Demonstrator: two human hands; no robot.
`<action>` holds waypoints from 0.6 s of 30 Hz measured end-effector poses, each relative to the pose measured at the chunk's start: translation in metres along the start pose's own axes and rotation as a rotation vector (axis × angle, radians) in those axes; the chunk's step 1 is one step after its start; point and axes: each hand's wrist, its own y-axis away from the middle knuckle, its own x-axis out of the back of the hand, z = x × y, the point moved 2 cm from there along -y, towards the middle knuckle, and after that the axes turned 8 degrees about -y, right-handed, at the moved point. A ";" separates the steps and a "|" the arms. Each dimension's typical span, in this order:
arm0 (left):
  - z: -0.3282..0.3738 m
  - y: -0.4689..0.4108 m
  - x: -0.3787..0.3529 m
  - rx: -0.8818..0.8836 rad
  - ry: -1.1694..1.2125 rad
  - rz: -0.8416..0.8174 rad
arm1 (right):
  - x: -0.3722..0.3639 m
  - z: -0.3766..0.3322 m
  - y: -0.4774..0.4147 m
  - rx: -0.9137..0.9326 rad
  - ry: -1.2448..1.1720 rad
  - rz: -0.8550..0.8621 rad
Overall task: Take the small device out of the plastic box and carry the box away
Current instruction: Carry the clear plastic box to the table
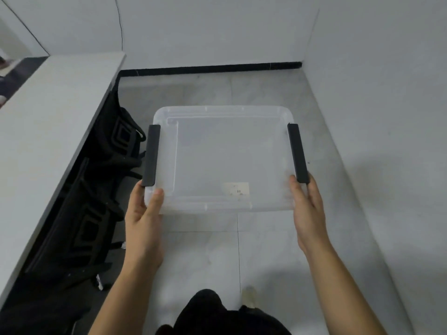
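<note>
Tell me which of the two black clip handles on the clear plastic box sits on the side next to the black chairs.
The black clip handle above the left hand, flanking the black chairs under the white table. The other clip faces bare floor.

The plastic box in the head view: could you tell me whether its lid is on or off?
On. The plastic box has its flat clear lid in place between the two dark latches.

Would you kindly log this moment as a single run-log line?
plastic box: lidded, carried over floor | left hand: near-left corner | right hand: near-right corner | device: not visible
</note>
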 end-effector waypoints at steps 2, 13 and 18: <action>0.010 -0.038 -0.020 0.018 0.019 0.061 | -0.026 -0.013 -0.049 -0.005 0.018 -0.049; 0.032 -0.349 -0.133 0.030 0.070 0.139 | -0.203 -0.031 -0.359 0.019 0.114 -0.180; 0.084 -0.488 -0.202 0.026 0.061 0.105 | -0.268 -0.069 -0.489 -0.006 0.128 -0.109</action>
